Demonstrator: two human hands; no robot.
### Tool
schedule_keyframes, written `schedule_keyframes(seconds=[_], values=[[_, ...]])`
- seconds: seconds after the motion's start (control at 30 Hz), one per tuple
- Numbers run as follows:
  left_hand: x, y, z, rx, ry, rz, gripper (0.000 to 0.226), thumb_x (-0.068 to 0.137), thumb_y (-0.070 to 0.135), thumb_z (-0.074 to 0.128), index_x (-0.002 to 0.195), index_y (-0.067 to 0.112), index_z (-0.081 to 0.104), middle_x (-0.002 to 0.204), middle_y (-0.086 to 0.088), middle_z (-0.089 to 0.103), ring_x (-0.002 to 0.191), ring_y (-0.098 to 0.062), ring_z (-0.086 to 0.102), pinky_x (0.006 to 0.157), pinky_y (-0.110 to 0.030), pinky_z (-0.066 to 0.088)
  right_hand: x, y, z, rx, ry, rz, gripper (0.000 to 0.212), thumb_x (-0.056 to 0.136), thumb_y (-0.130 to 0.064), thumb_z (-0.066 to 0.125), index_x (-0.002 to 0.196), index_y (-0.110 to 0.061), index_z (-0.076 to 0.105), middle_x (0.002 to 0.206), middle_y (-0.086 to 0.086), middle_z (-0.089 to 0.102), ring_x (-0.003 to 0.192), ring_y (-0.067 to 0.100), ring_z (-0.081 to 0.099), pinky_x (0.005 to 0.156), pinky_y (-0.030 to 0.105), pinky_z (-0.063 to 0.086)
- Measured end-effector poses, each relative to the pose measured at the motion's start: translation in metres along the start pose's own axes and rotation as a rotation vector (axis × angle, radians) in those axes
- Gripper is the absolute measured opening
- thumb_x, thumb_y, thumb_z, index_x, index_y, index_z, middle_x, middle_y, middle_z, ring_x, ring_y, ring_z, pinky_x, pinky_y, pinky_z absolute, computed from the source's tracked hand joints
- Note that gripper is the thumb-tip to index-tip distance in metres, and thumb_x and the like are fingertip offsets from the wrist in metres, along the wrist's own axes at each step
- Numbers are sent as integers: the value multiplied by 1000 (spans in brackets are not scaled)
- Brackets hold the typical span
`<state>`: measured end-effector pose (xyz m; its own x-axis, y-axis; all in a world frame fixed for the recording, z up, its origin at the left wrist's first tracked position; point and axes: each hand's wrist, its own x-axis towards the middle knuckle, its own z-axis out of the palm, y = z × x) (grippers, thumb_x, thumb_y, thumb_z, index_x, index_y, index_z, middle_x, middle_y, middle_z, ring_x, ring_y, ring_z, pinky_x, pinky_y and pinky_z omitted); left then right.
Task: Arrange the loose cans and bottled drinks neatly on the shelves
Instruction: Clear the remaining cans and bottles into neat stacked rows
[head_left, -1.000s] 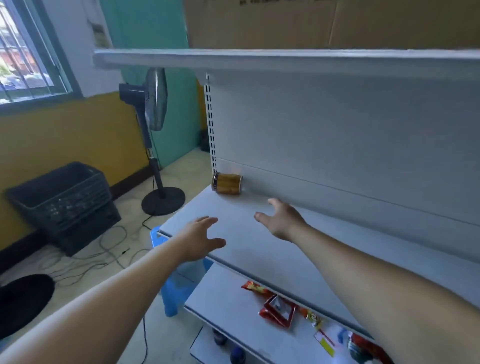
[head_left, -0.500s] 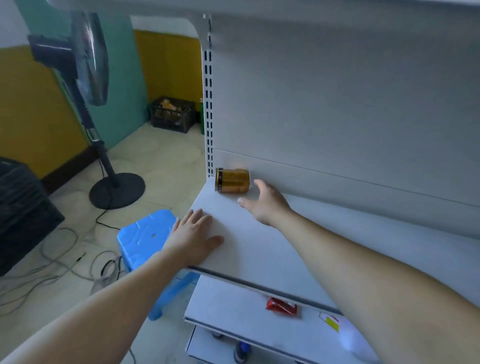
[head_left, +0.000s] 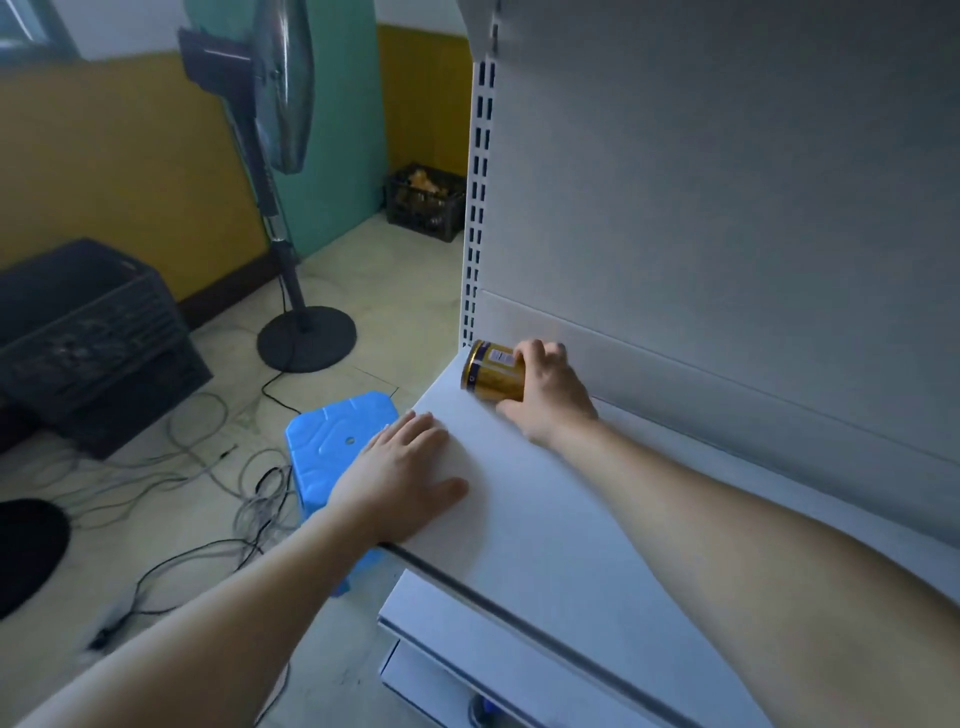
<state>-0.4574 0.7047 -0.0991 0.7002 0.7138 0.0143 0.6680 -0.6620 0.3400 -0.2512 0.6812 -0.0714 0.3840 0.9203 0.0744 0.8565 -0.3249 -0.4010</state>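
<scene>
While R hand (head_left: 553, 395) is curling its fingers over the small gold cylindrical metal can (head_left: 491, 371), thumb at the can's near side, it's grasping the can. Can is lying on its side, dark-rimmed end facing 9 o'clock, at the far-left corner of the white metal shelf board (head_left: 545, 519), approx 1 o'clock from L hand (head_left: 402, 480). Can is sitting close to the grey back panel (head_left: 727, 208); touching or not, can't tell. L hand is resting palm-down on the shelf's front-left corner, fingers straight, holding nothing. Blue plastic stool (head_left: 332, 441) is standing on the floor at 9 o'clock of L hand. Black pedestal fan (head_left: 283, 218) is standing at 12 o'clock of the stool. Grey cables (head_left: 208, 467) are lying at the stool's 9 o'clock, w/ black plastic crate (head_left: 93, 332) beyond them.
</scene>
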Motion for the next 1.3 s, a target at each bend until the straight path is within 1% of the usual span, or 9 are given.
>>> schedule_keyframes(seconds=[0.13,0.3,0.47,0.67,0.83,0.97,1.07,1.13,1.3], values=[[1,-1,1,-32,-33,-61,76,83,63,53,145,26,31,155,8,24,145,-14,12,117,-30,12,-32,4,-7,122,-18,71,70,72,-32,75,132,-20,42,124,10,38,105,30,54,91,31,46],[-8,15,-3,-78,-71,-78,75,87,50,55,149,25,19,155,3,24,145,-15,13,118,-34,5,-88,6,-12,209,-25,180,64,69,-39,77,125,-29,50,113,8,52,102,26,56,88,27,47],[-41,23,0,-51,-159,26,69,89,45,54,147,22,25,155,3,24,144,-16,17,117,-36,12,-149,-6,-12,309,39,292,69,68,-35,80,129,-28,48,122,9,49,103,24,55,87,26,45],[-118,21,-3,-212,-185,133,63,88,41,58,143,21,33,147,5,37,134,-17,33,109,-33,29,-242,-51,-11,580,286,413,79,68,-30,81,136,-32,40,127,-2,49,111,15,51,91,25,42],[-187,2,12,-296,-230,93,64,90,34,59,145,20,31,149,3,34,134,-16,34,103,-26,29,-307,-94,14,715,307,436,72,56,-46,77,121,-40,47,122,-6,54,107,12,54,84,24,45],[-233,-32,68,-220,-364,3,62,89,32,61,143,18,34,151,2,32,136,-17,33,104,-24,27,-347,-85,64,697,186,427,54,55,-44,76,100,-46,47,113,-8,60,102,13,58,84,24,46],[-251,-52,137,-223,-443,-64,63,87,31,64,142,18,37,149,0,34,135,-19,35,107,-26,28,-370,-50,124,661,72,459,65,69,-24,82,122,-35,47,121,-8,53,110,12,53,92,24,41],[-258,-65,199,-259,-510,-111,63,87,30,65,141,17,37,150,-1,32,135,-20,34,110,-30,28,-382,-18,176,638,18,481,73,71,-22,80,134,-28,43,126,-7,48,115,12,51,95,22,39],[-263,-104,379,-184,-604,-204,65,87,32,65,143,16,36,151,-3,31,133,-24,36,109,-32,30,-403,66,328,634,-52,524,74,69,-22,80,133,-29,43,124,-10,46,112,8,50,83,8,34]])
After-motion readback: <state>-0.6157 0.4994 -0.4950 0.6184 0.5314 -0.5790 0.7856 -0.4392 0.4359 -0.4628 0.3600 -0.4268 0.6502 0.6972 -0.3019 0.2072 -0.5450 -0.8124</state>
